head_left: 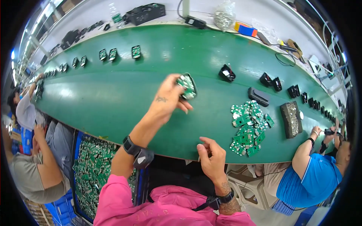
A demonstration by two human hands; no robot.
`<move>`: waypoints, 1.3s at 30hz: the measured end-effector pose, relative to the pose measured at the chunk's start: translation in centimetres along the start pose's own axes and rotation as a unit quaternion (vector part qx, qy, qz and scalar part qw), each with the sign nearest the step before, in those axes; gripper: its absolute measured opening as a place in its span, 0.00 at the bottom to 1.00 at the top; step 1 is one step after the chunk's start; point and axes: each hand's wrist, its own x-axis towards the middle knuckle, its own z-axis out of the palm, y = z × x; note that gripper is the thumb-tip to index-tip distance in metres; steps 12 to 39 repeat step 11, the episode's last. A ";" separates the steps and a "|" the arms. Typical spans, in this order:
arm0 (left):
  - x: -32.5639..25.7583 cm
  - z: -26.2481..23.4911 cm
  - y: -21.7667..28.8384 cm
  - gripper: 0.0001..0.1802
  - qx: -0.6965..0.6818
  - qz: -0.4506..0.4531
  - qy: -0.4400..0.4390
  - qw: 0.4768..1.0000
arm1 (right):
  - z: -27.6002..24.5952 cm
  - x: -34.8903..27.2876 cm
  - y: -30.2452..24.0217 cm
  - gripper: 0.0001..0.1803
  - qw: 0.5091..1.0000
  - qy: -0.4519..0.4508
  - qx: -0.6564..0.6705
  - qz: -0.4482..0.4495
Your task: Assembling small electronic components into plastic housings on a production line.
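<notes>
My left hand [167, 98] is raised over the green conveyor belt [113, 94] and grips a black housing with a green circuit board [187, 86] set in it. My right hand [211, 156] rests at the belt's near edge with fingers curled and nothing visible in them. A pile of small green circuit boards [248, 127] lies on the belt to the right of my right hand.
Black housings [226, 72] sit spaced along the belt, some with boards [136, 51]. A black tray of metal parts [291, 119] lies beyond the pile. A blue bin of boards [92, 171] stands at my left. Seated people work on the left [36, 169] and the right [313, 173].
</notes>
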 end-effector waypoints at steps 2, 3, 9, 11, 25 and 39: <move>4.9 -1.9 -0.6 0.20 0.174 0.114 0.075 0.975 | -0.1 0.1 0.3 0.11 0.999 0.005 0.007 -0.048; 7.6 -3.5 -0.8 0.22 0.215 0.159 0.086 0.960 | 0.2 0.2 1.0 0.10 0.994 0.013 -0.018 -0.102; 20.1 -10.5 -2.9 0.21 0.337 0.184 0.161 0.909 | -0.5 0.4 0.6 0.09 0.994 -0.022 -0.038 -0.095; 20.4 -8.4 -2.5 0.23 0.433 0.153 0.187 0.868 | -2.2 0.4 0.7 0.09 0.998 -0.027 -0.016 -0.051; 20.4 -8.4 -2.5 0.23 0.433 0.153 0.187 0.868 | -2.2 0.4 0.7 0.09 0.998 -0.027 -0.016 -0.051; 20.4 -8.4 -2.5 0.23 0.433 0.153 0.187 0.868 | -2.2 0.4 0.7 0.09 0.998 -0.027 -0.016 -0.051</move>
